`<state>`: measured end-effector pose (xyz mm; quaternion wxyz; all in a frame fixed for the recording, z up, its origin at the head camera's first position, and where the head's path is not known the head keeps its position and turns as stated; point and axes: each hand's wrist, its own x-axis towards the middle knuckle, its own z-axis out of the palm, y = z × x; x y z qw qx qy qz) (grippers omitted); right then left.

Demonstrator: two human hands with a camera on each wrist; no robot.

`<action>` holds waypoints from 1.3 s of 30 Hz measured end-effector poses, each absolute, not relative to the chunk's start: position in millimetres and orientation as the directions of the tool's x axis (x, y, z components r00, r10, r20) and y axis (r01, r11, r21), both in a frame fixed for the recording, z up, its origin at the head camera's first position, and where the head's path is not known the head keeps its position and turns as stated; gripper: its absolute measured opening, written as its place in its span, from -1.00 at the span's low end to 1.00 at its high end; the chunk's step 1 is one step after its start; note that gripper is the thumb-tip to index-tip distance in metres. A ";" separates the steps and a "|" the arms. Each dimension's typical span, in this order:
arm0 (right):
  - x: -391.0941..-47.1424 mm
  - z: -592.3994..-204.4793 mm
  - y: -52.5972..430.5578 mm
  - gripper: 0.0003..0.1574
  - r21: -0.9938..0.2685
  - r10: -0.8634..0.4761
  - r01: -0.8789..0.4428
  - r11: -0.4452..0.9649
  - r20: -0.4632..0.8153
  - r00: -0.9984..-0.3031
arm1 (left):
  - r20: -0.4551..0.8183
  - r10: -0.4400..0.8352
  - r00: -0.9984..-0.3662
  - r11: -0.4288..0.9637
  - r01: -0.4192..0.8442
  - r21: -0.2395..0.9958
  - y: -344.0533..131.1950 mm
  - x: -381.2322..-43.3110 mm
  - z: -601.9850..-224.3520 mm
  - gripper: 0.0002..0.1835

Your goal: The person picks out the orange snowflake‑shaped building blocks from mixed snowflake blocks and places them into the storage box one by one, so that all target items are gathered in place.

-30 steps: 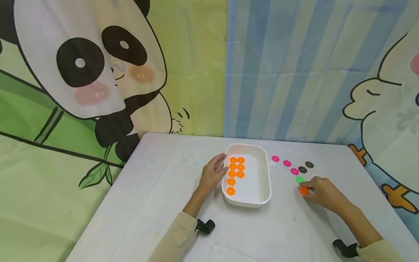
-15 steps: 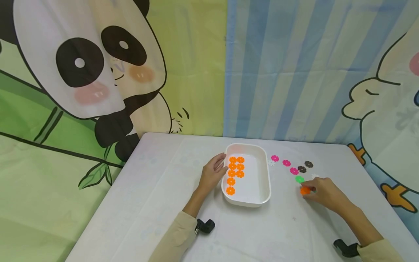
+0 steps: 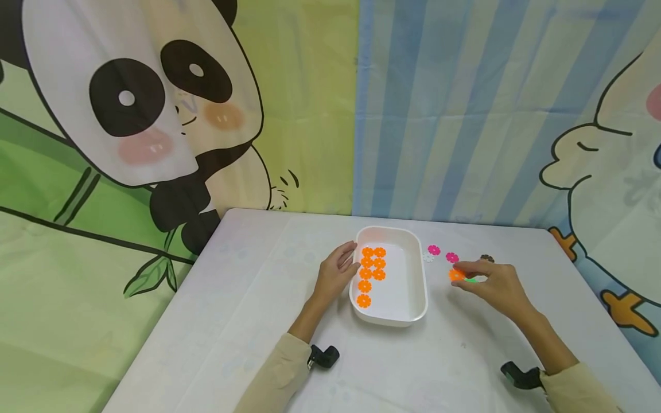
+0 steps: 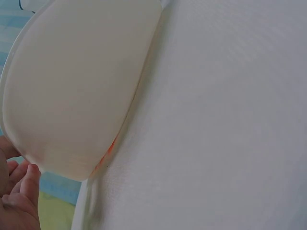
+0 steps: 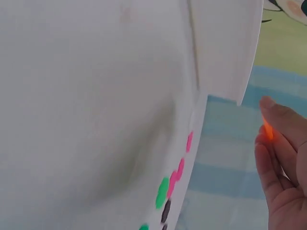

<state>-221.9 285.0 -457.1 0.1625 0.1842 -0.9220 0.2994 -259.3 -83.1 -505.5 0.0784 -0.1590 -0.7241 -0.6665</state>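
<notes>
My right hand (image 3: 498, 287) pinches an orange snowflake disc (image 3: 456, 275) between thumb and fingers, above the table to the right of a white tray (image 3: 424, 281). In the right wrist view that disc (image 5: 267, 128) shows edge-on between the fingertips. At the tray's left side, my left hand (image 3: 334, 275) rests with relaxed fingers against the rim. Inside the tray, several orange snowflake discs (image 3: 365, 274) lie in two columns along its left side. The left wrist view shows the outer wall of the tray (image 4: 76, 91) with the left fingertips at its edge.
Pink discs (image 3: 434, 250), a white disc (image 3: 428, 258) and a dark brown disc (image 3: 487, 258) lie right of the tray. A green disc (image 3: 471, 280) is partly behind my right hand. Printed cloth (image 3: 413, 115) hangs behind the white table (image 3: 258, 258).
My right hand has lifted the orange disc off the table and carried it up and left towards the tray. My left hand and the tray have stayed in place.
</notes>
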 end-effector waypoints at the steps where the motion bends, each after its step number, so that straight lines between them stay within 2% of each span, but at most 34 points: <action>1: -223.8 -456.5 279.3 -0.46 -0.520 -0.231 -0.436 0.735 0.412 -0.881 | 0.323 0.125 -0.938 0.062 0.332 0.941 -83.2 -259.4 -505.6 -0.42; 6: -230.9 -452.2 246.5 -0.45 -0.624 -0.193 -0.409 0.666 0.386 -0.902 | 0.313 0.126 -0.941 0.061 0.322 0.945 -83.3 -259.9 -506.4 -0.42; 17: -248.7 -457.2 179.8 -0.47 -0.729 -0.235 -0.431 0.532 0.362 -0.902 | 0.330 0.134 -0.935 0.030 0.336 0.941 -84.7 -261.4 -508.8 -0.42; 24: -256.3 -463.2 152.9 -0.52 -0.714 -0.317 -0.477 0.513 0.359 -0.878 | 0.337 0.142 -0.931 0.018 0.342 0.939 -85.5 -262.2 -509.0 -0.42; 34: -259.5 -471.9 140.0 -0.51 -0.565 -0.430 -0.528 0.634 0.310 -0.848 | 0.332 0.142 -0.933 0.041 0.341 0.939 -84.6 -262.3 -506.7 -0.42; 39: -259.6 -470.4 137.6 -0.52 -0.561 -0.473 -0.537 0.630 0.271 -0.838 | 0.337 0.141 -0.931 0.044 0.346 0.937 -85.0 -261.7 -506.5 -0.42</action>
